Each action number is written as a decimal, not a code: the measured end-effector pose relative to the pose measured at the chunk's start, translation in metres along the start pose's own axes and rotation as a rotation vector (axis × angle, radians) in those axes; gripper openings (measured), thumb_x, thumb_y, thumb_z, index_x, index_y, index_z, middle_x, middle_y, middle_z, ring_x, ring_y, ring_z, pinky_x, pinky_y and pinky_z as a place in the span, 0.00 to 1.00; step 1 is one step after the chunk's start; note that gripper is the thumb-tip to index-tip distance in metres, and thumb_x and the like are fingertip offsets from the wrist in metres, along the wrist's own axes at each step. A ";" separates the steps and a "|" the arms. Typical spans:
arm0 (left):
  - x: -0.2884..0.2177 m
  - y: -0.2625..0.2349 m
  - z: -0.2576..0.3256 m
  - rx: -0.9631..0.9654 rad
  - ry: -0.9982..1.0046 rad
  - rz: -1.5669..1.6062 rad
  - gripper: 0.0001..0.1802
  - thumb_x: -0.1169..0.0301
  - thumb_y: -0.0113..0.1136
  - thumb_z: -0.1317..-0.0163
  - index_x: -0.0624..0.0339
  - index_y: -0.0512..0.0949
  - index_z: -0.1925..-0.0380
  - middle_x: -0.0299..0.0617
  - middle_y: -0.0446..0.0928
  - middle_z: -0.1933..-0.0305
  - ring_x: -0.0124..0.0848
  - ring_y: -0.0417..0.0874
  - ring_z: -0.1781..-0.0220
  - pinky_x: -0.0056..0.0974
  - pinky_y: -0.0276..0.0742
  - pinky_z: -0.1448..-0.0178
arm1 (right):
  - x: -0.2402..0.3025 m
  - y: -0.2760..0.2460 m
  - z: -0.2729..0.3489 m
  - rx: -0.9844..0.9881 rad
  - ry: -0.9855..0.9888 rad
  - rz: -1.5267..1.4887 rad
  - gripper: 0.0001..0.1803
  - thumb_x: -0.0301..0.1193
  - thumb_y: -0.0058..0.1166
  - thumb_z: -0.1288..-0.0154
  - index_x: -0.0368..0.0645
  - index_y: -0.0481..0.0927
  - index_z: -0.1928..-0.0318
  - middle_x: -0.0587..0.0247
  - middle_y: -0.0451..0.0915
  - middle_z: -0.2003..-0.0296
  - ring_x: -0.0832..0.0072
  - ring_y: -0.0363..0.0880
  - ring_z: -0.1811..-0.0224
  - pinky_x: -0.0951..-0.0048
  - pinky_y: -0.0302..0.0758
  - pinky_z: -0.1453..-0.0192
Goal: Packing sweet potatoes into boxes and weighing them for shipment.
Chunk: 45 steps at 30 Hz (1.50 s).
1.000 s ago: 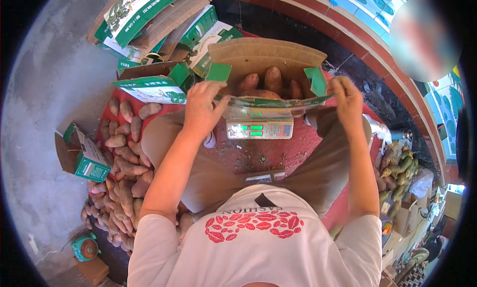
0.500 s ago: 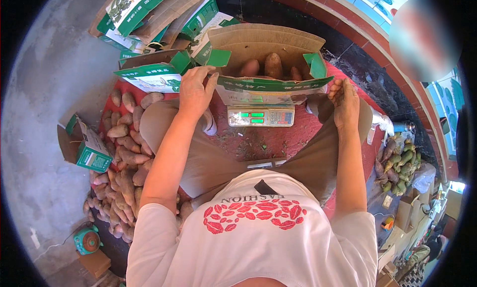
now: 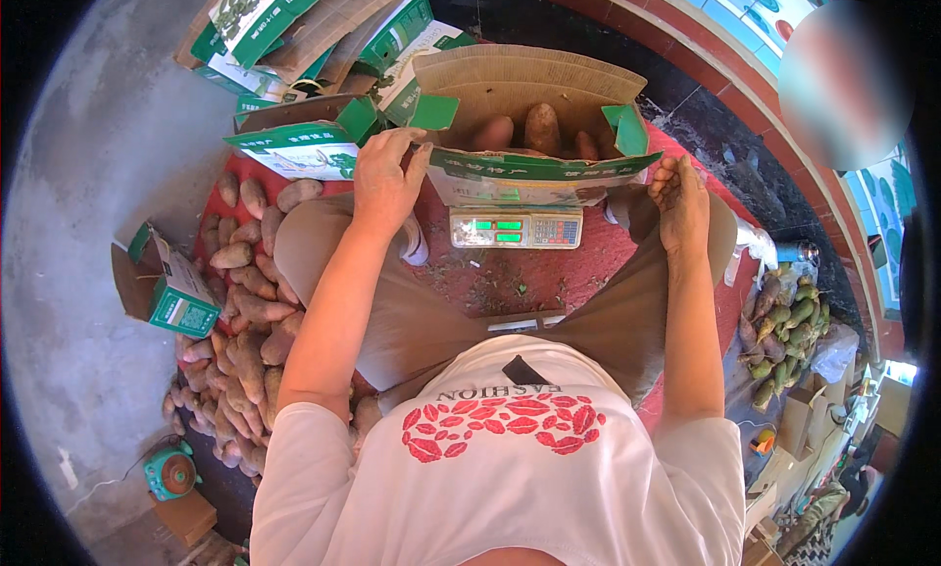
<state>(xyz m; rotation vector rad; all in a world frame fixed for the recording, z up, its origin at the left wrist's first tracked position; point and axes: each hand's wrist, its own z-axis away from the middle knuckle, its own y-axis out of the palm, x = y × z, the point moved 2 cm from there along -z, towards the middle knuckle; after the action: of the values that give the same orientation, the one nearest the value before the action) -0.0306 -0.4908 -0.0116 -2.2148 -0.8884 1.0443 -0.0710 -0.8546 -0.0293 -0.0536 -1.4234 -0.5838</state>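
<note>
An open cardboard box (image 3: 534,169) with green flaps stands on a small digital scale (image 3: 515,227) in front of me. Several sweet potatoes (image 3: 542,127) lie inside it. My left hand (image 3: 385,179) rests on the box's near left corner, fingers touching the green flap. My right hand (image 3: 679,198) touches the box's near right corner with fingers apart. Neither hand grips anything that I can see.
A heap of sweet potatoes (image 3: 240,316) lies on the ground at my left. Empty green and brown boxes (image 3: 294,140) pile up behind and to the left; a small one (image 3: 172,292) lies farther left. More tubers (image 3: 779,331) sit at right. A teal tape dispenser (image 3: 172,473) is at lower left.
The box has come down onto the scale and sits lower in front of me. Both hands slid from its upper rim to its near corners.
</note>
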 end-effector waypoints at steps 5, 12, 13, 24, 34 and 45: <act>-0.001 -0.002 0.000 0.008 0.005 -0.007 0.10 0.68 0.59 0.46 0.62 0.77 0.65 0.45 0.78 0.62 0.43 0.76 0.58 0.42 0.70 0.53 | -0.002 0.003 0.000 -0.006 0.014 0.025 0.16 0.40 0.42 0.30 0.40 0.75 0.66 0.67 0.75 0.75 0.80 0.72 0.74 0.79 0.70 0.66; -0.002 -0.006 0.002 0.072 -0.056 0.007 0.13 0.65 0.55 0.42 0.61 0.78 0.62 0.46 0.77 0.58 0.43 0.75 0.54 0.40 0.69 0.48 | -0.006 0.008 -0.002 0.002 0.024 0.033 0.15 0.40 0.43 0.31 0.41 0.75 0.65 0.68 0.75 0.75 0.81 0.72 0.74 0.80 0.71 0.66; -0.002 -0.006 0.002 0.044 -0.035 0.005 0.12 0.66 0.57 0.44 0.61 0.78 0.63 0.45 0.78 0.60 0.43 0.76 0.55 0.41 0.69 0.50 | -0.007 0.008 -0.002 0.003 0.027 0.035 0.15 0.40 0.43 0.31 0.41 0.75 0.65 0.68 0.75 0.75 0.81 0.72 0.74 0.80 0.71 0.66; -0.005 -0.005 0.000 0.020 -0.031 0.016 0.12 0.67 0.59 0.46 0.60 0.77 0.64 0.44 0.78 0.61 0.42 0.76 0.56 0.42 0.69 0.51 | -0.008 0.012 -0.003 0.040 0.032 0.092 0.14 0.38 0.43 0.31 0.42 0.75 0.65 0.69 0.75 0.74 0.81 0.72 0.73 0.80 0.69 0.65; -0.006 -0.001 -0.003 -0.039 -0.045 0.078 0.11 0.68 0.59 0.47 0.60 0.78 0.64 0.44 0.78 0.62 0.42 0.76 0.58 0.42 0.69 0.53 | -0.009 0.019 0.007 0.085 0.025 0.173 0.14 0.38 0.44 0.31 0.39 0.75 0.65 0.67 0.75 0.75 0.81 0.72 0.75 0.81 0.70 0.67; -0.032 -0.032 -0.020 -0.191 -0.001 0.165 0.10 0.70 0.58 0.46 0.61 0.78 0.65 0.46 0.77 0.63 0.44 0.75 0.60 0.42 0.70 0.57 | -0.232 0.043 0.109 1.566 0.205 1.496 0.23 0.44 0.43 0.37 0.35 0.75 0.55 0.44 0.78 0.62 0.55 0.78 0.60 0.59 0.72 0.54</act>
<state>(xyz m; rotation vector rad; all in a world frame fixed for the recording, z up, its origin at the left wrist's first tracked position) -0.0403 -0.4972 0.0367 -2.4819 -0.8479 1.0735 -0.1600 -0.6967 -0.2149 0.1802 -0.9241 1.7014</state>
